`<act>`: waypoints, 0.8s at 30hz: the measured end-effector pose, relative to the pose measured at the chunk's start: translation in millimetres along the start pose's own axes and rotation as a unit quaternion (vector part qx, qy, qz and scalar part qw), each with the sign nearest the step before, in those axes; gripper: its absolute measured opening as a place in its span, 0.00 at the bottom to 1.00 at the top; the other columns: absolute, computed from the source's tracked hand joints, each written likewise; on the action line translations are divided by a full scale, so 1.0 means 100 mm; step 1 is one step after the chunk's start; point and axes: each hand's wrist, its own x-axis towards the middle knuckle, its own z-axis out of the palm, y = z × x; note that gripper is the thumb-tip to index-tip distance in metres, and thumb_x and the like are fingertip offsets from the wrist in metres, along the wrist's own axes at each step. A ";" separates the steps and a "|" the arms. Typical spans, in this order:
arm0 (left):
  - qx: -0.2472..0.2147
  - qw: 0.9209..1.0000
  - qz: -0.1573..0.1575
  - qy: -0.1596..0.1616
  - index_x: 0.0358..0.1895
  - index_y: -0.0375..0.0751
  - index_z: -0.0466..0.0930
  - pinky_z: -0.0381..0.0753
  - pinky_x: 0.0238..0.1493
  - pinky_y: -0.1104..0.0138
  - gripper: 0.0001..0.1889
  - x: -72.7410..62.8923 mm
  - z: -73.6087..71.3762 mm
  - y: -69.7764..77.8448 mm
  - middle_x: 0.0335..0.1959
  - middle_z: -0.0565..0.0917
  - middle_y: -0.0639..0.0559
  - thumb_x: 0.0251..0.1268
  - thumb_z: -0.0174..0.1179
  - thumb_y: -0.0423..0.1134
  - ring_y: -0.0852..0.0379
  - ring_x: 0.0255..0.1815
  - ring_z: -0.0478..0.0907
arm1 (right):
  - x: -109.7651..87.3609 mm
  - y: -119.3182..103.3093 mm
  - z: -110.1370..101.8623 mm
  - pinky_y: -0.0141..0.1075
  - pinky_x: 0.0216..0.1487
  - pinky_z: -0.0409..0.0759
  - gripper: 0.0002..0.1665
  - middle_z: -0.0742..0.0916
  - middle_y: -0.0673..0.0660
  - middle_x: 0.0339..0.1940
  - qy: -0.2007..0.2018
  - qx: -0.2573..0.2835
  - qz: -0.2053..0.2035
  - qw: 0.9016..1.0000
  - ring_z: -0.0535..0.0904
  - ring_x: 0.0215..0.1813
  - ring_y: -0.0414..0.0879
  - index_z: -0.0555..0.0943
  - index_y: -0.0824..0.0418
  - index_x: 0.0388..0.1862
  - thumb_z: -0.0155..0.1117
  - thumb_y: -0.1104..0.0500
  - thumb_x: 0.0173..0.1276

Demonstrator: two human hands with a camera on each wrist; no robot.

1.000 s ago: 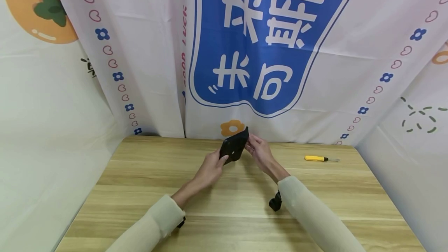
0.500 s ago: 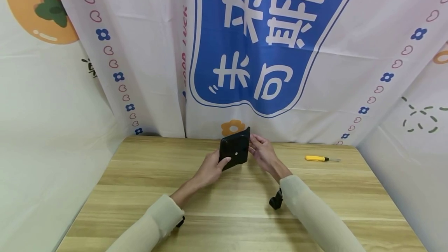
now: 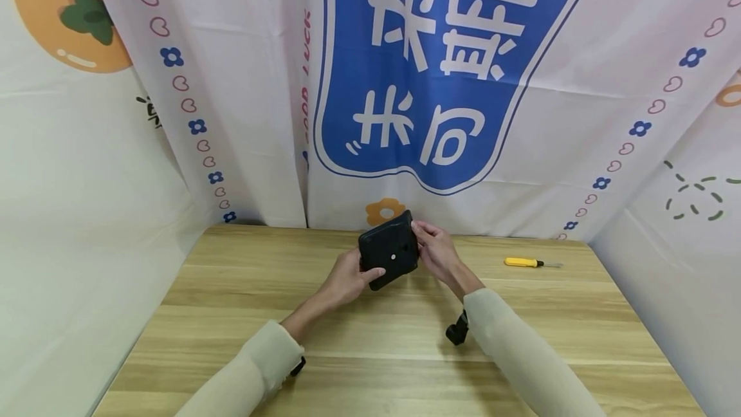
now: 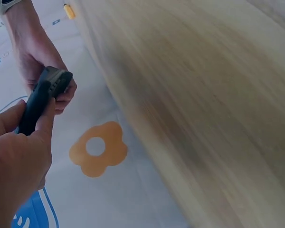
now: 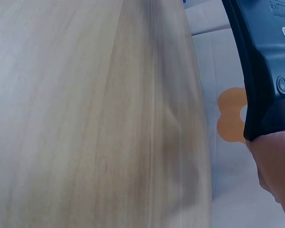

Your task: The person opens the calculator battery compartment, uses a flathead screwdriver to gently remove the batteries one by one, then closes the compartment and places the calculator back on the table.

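Note:
A flat black squarish device (image 3: 388, 250) is held up near the back edge of the table, its broad face tilted up with a small white dot on it. My left hand (image 3: 345, 280) grips its lower left edge, thumb across the near face and the other fingers behind. At the opposite edge, my right hand (image 3: 438, 251) pinches the upper right side. Seen from the left wrist, the device (image 4: 40, 97) is edge-on between both hands. The right wrist view shows the device's casing (image 5: 263, 61) with a label and a round foot; its top is cut off.
A yellow-handled screwdriver (image 3: 523, 262) lies at the back right of the wooden table (image 3: 370, 352). A white printed cloth (image 3: 255, 147) hangs right behind the table's back edge, and further cloth walls stand at both sides.
The device has turned so that its broad face shows more fully, and has dipped slightly lower left. My right fingers have come onto its right edge. The screwdriver stays where it was.

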 end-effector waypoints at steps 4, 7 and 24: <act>-0.019 1.000 -0.019 -0.010 0.66 0.31 0.77 0.88 0.48 0.59 0.21 0.01 -0.03 -0.03 0.55 0.87 0.40 0.74 0.68 0.33 0.51 0.49 0.86 | 0.01 -0.02 -0.01 0.30 0.46 0.83 0.08 0.88 0.51 0.45 0.000 -0.026 -0.006 1.000 0.83 0.44 0.39 0.88 0.58 0.45 0.62 0.63 0.81; -0.029 0.999 -0.031 -0.014 0.63 0.32 0.79 0.86 0.47 0.60 0.18 0.01 -0.05 -0.05 0.52 0.88 0.42 0.76 0.66 0.36 0.54 0.46 0.85 | 0.01 -0.04 -0.01 0.25 0.34 0.77 0.06 0.86 0.48 0.36 0.003 -0.055 -0.017 0.998 0.78 0.34 0.36 0.89 0.60 0.47 0.66 0.63 0.79; -0.038 0.997 -0.055 -0.048 0.56 0.30 0.87 0.85 0.45 0.61 0.13 0.04 -0.12 -0.11 0.40 0.92 0.44 0.80 0.61 0.37 0.58 0.39 0.87 | 0.02 -0.18 0.04 0.37 0.57 0.86 0.21 0.89 0.61 0.61 -0.019 -0.308 -0.014 0.951 0.84 0.60 0.51 0.89 0.62 0.60 0.75 0.53 0.73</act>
